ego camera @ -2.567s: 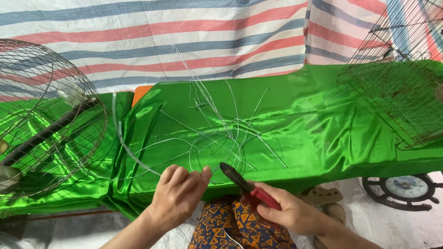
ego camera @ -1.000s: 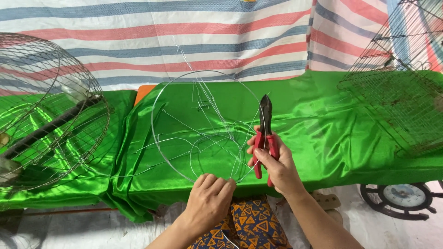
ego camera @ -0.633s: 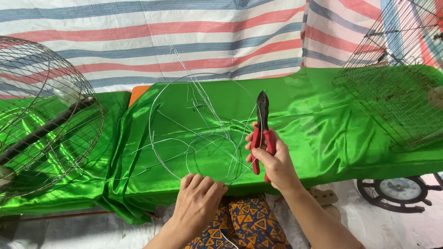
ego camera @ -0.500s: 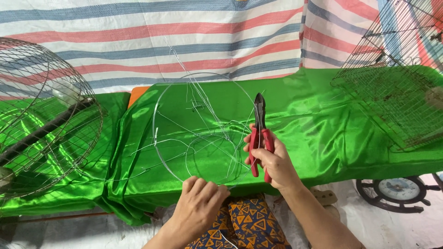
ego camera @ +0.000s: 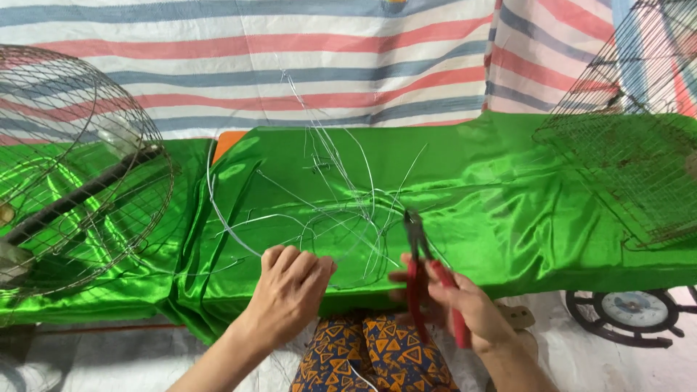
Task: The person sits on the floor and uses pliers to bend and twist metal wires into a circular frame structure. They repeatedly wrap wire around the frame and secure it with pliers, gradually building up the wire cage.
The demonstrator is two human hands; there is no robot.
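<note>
Left hand (ego camera: 290, 287): palm down, fingers curled, pinching the thin wire frame (ego camera: 290, 218) lying on the green cloth (ego camera: 508, 210). Right hand (ego camera: 465, 305): fingers wrapped around red-handled pliers (ego camera: 421, 268), tip upward near the wires.

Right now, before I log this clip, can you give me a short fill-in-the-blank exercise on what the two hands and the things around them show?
1. The right hand holds red-handled ____.
2. The left hand grips a tangle of thin silver wire lying on shiny ____ cloth.
3. The domed wire cage stands on the person's ____ side.
4. Behind the cloth hangs a ____ tarp.

Missing words: pliers; green; left; striped
</note>
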